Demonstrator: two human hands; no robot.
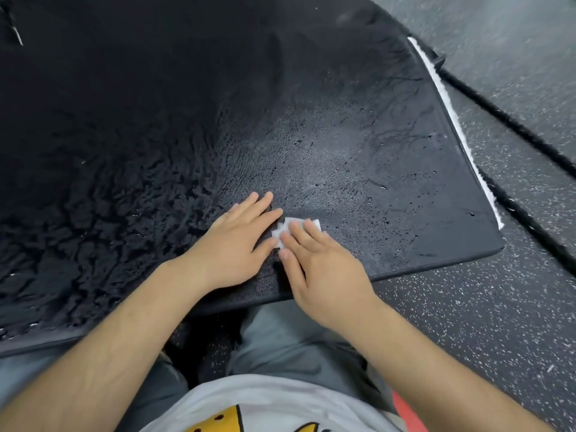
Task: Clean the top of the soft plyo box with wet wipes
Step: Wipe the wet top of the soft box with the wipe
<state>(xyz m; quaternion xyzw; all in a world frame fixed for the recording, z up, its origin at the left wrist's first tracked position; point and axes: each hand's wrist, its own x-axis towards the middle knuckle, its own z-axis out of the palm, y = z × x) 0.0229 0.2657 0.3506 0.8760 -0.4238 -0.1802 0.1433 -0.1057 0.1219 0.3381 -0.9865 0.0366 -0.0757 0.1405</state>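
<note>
1. Near the front edge of the soft plyo box [343,135], right of its middle, a small crumpled white wet wipe [307,223] lies flat on the top.
2. Right hand [327,269]: palm down, fingers straight and close together, fingertips pressing on the wipe. No curl, no pinch.
3. Left hand [233,244]: flat on the bare top just beside the wipe, fingers straight and slightly spread, holding nothing.
4. Box top: black, grained vinyl-like skin. Left half carries a blotchy wet film; right half looks matte grey with scattered droplets and thin branching runs.
5. White fuzzy strip [448,120] runs along the box's right edge.
6. Floor [467,322]: dark rubber with white speckle; a thick black rope [477,96] lies on it beyond the right edge.
</note>
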